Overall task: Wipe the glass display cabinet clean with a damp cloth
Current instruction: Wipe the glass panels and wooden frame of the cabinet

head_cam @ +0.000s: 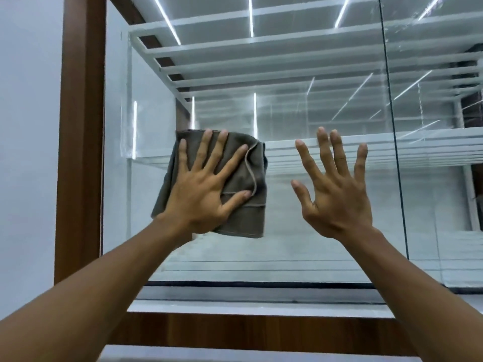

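The left hand (201, 194) lies flat on a grey-brown cloth (243, 218), fingers straight and spread, pressing it against the front glass (300, 257) of the cabinet (261, 327); the cloth is folded into a rough square, its stitched hem showing beside the thumb, and it sits on the left half of the pane, near the brown wooden post (81, 126); its lower right corner hangs free below the palm. The right hand (337, 202) is raised to the right of the cloth, apart from it, open with fingers splayed and holding nothing; whether its palm touches the glass cannot be told. A dark seam (394, 152) runs down the glass further right, marking the edge of the next pane. Behind the glass a white shelf (431, 138) crosses at fingertip level; white slats (261, 40) with bright light strips span the top. A pale wall (26, 126) stands left of the post.
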Demonstrator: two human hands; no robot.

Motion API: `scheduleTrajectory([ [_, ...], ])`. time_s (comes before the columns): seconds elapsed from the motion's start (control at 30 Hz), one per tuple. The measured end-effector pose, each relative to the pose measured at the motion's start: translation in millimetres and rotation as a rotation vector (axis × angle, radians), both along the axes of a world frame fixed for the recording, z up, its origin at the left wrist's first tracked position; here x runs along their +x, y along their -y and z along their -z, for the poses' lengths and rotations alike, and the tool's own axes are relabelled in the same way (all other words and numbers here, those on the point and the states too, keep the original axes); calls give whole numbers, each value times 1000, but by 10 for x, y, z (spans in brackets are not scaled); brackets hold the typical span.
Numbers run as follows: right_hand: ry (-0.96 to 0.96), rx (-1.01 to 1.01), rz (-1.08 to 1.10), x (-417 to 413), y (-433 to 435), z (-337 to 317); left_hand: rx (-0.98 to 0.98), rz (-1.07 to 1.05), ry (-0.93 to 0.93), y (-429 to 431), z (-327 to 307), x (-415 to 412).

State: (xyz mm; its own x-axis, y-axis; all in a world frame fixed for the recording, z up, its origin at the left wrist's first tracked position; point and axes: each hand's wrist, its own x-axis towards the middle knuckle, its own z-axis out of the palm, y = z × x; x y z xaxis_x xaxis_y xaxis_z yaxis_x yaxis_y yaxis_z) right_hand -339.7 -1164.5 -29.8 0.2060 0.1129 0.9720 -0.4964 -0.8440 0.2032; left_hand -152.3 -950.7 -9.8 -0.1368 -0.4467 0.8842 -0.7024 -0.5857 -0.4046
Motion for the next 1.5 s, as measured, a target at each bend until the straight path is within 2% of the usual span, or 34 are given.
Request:
scheduleTrajectory([
  [0.07, -2, 2, -2, 3, 5, -3, -19, -9, -23, -123, -83, 105],
  [0.17, 3, 7, -3, 14, -2, 4, -192, 36, -217, -21, -302, 6],
  [0.23, 5, 9, -8, 13, -9, 2, -257, 33, -278, 129, -305, -139],
  [0.4, 6, 3, -12, 6, -12, 4, -171, 40, -163, 160, -6, -134],
  [0.57, 4, 4, -8, 6, 1, 7, 17, 28, 21, -140, 434, 62],
  [0.7, 14, -2, -16, 16, -2, 3, -163, 26, -186, -251, 195, 203],
  [0.77, 21, -5, -9, 14, -2, 7, -261, 23, -314, -96, -130, 64],
  [0.83, 18, -3, -19, 9, -8, 7, -290, 27, -361, 158, -427, -188],
  [0.97, 13, 9, -83, -61, -10, -18, -143, 20, -207, 537, -429, -535],
  [1.13, 72, 34, -44, -246, 228, -27, -10, 25, 15, 256, 13, -249],
  [1.27, 46, 27, -23, -261, 282, -9, -84, 36, -82, 48, -310, -18],
  [1.4, 60, 42, -30, -260, 264, 0, -213, 47, -245, 379, -833, -365],
  [1.5, 65, 40, -32, -262, 271, 5, -155, 42, -203, 668, -817, -638],
])
